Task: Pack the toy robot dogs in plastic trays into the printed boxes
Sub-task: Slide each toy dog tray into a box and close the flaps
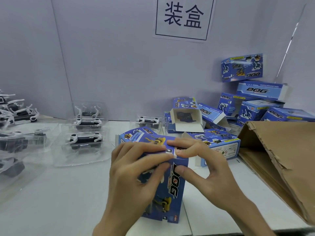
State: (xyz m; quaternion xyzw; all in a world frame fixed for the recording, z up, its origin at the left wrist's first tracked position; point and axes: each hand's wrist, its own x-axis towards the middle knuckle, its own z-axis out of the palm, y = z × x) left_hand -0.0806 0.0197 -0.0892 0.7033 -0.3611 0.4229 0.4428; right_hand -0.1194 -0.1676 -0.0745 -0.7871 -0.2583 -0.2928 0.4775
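A blue printed "DOG" box (172, 189) stands in front of me on the white table. My left hand (133, 174) grips its left side, fingers curled over the front and top edge. My right hand (204, 169) holds the right side, with fingertips on the top flap and thumb on the front. Clear plastic trays with black-and-white toy robot dogs (85, 140) lie to the left. Another tray with a dog (148, 121) sits behind the box. The inside of the held box is hidden.
An open empty printed box (185, 120) and a heap of blue boxes (255, 106) fill the back right. A torn brown cardboard carton (281, 159) lies at the right. More trays and loose dogs (13, 114) crowd the far left. A paper sign (184, 17) hangs on the wall.
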